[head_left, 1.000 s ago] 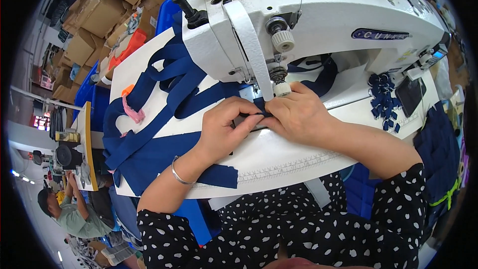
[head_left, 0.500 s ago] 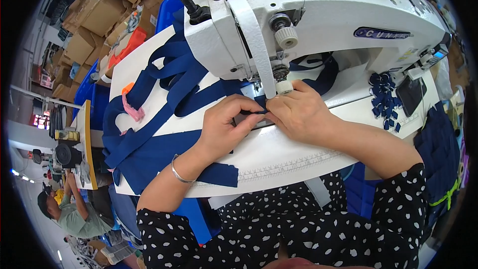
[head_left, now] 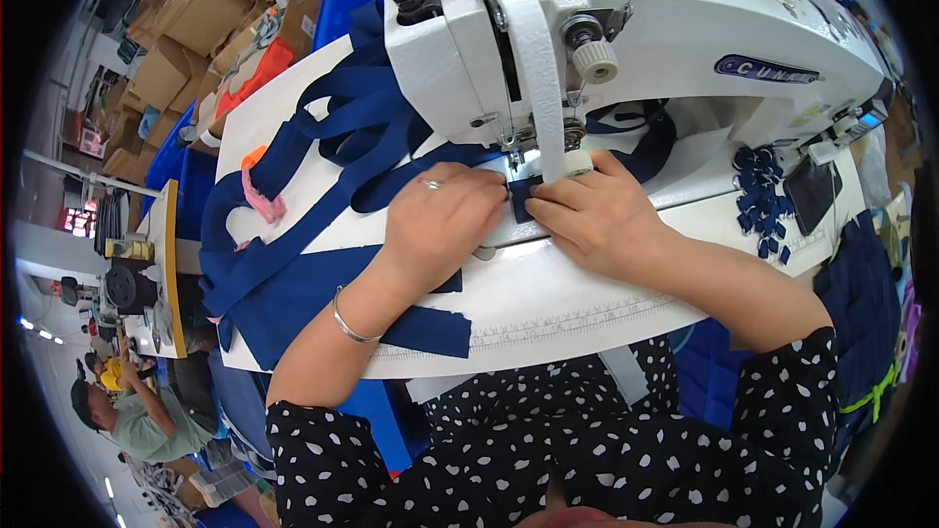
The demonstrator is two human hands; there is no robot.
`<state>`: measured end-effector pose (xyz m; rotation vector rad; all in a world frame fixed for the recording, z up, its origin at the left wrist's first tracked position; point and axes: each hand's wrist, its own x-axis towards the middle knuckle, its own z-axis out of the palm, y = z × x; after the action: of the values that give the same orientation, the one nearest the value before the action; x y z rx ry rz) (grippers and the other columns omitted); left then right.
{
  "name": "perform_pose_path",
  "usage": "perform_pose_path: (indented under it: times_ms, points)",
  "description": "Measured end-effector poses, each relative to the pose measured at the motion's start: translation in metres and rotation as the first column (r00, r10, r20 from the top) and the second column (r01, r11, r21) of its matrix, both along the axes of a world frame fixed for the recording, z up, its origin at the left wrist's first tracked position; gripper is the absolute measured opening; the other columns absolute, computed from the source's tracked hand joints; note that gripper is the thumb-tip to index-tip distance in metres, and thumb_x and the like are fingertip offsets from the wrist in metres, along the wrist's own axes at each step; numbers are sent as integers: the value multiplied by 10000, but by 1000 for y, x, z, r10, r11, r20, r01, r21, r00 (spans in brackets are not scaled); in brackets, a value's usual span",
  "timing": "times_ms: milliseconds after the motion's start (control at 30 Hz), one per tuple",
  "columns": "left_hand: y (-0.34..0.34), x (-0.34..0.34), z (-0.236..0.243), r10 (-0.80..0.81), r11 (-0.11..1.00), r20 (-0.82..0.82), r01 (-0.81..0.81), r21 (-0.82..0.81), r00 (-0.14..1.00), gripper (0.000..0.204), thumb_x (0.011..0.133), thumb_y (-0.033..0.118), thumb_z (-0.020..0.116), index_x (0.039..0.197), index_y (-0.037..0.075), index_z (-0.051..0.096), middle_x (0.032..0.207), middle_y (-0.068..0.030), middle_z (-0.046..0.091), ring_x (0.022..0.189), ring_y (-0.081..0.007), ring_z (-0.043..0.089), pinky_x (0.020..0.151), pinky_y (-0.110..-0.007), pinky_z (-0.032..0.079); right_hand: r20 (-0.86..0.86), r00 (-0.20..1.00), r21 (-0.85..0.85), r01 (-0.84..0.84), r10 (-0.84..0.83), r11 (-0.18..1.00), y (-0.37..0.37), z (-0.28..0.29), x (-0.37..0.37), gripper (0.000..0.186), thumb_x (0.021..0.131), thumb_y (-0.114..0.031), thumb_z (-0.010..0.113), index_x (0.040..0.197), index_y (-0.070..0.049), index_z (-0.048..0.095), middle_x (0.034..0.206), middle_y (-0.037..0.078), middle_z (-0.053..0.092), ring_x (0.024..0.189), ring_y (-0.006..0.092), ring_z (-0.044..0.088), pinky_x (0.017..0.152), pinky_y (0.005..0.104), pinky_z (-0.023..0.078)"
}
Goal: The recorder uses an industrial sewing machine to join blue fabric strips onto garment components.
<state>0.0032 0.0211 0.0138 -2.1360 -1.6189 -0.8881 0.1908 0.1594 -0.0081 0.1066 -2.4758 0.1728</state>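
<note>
Just in front of the presser foot [head_left: 516,160] of a white sewing machine [head_left: 675,49], a short piece of navy fabric strip [head_left: 523,203] lies flat on the machine bed. My left hand [head_left: 445,220], with a ring and a bracelet, has its fingers curled down at the strip's left edge, close under the needle area. On the other edge, my right hand [head_left: 599,215] pinches the strip with thumb and fingertips. The fingertips of my left hand are partly hidden. A long navy band [head_left: 337,191] runs from beside my left hand in loops across the table's left side.
Navy cloth panels [head_left: 293,298] lie on the white table [head_left: 548,298], along its printed ruler. At right are small navy pieces [head_left: 761,198] and a dark phone-like slab [head_left: 810,194]. A pink-orange scrap [head_left: 259,186] rests left. Beyond, a person [head_left: 147,420] sits near cardboard boxes [head_left: 196,15].
The strip, folded up between my fingertips before, now lies flat before the presser foot. My left hand has turned palm-down and moved closer to the needle. The view has shifted slightly.
</note>
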Motion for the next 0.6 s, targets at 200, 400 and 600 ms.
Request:
perform_pose_path:
  times_ms: [200,400,600]
  points:
    - [-8,6,-14,-46,988,-185,17,-153,982,167,794,111,677,958,81,694,1048,-37,718,902,-226,684,768,-320,581,94,995,59,10,-15,998,3,2,5,246,740,-114,721,983,-81,728,1029,32,702,865,187,674,916,414,442]
    - [-8,14,-3,-1,984,-18,-2,-179,1000,203,743,42,776,928,72,698,1025,-45,734,855,-240,675,753,-327,567,148,989,45,-22,15,999,6,23,21,201,842,-111,629,1014,-66,721,1088,70,710,1075,199,654,991,422,453]
    - [-9,12,-8,4,984,46,5,-176,999,198,755,33,777,933,76,700,1029,-46,740,870,-246,676,759,-319,563,119,849,-17,519,-514,854,34,77,129,118,789,-79,752,907,-79,747,903,65,712,866,269,669,780,377,520]
